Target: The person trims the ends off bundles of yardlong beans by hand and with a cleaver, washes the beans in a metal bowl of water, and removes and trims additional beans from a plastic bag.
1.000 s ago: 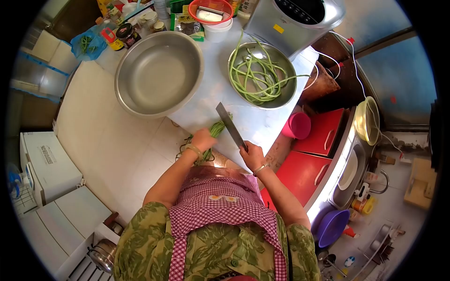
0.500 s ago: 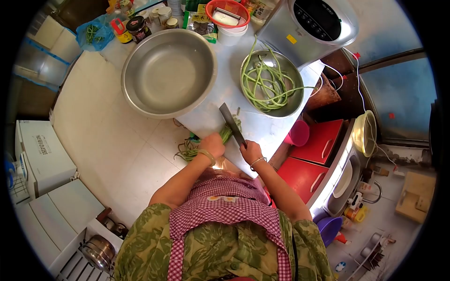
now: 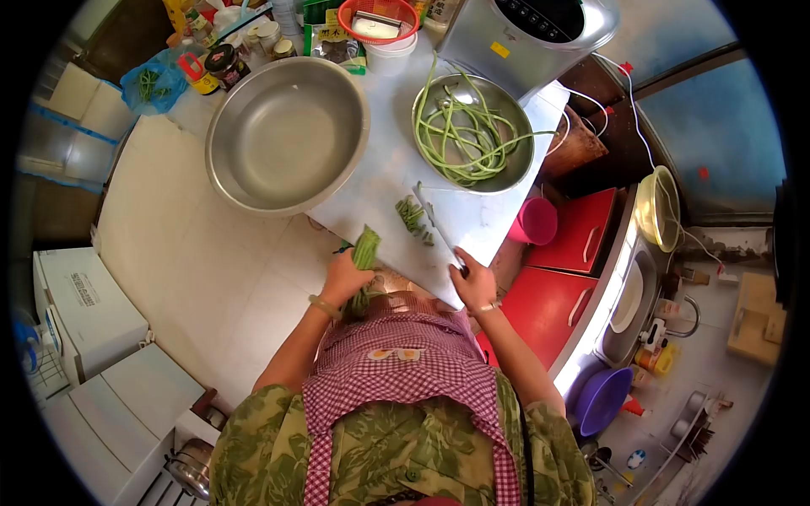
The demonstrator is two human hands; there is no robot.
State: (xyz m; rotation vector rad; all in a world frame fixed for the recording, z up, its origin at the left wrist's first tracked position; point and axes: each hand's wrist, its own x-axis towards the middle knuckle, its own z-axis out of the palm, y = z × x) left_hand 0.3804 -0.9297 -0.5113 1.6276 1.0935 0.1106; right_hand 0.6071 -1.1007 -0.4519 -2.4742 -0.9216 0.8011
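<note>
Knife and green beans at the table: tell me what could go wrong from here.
The knife in the right grip is close beside the cut pieces, so a sideways sweep could scatter them. The left grip holds the bean bunch near the edge of the table; if it loosens, some might drop to the floor. One long bean sticks out past the rim of the bowl and could get snagged.

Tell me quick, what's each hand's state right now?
Left hand: closed, holding a bundle of green beans.
Right hand: closed, holding a knife by its handle.
</note>
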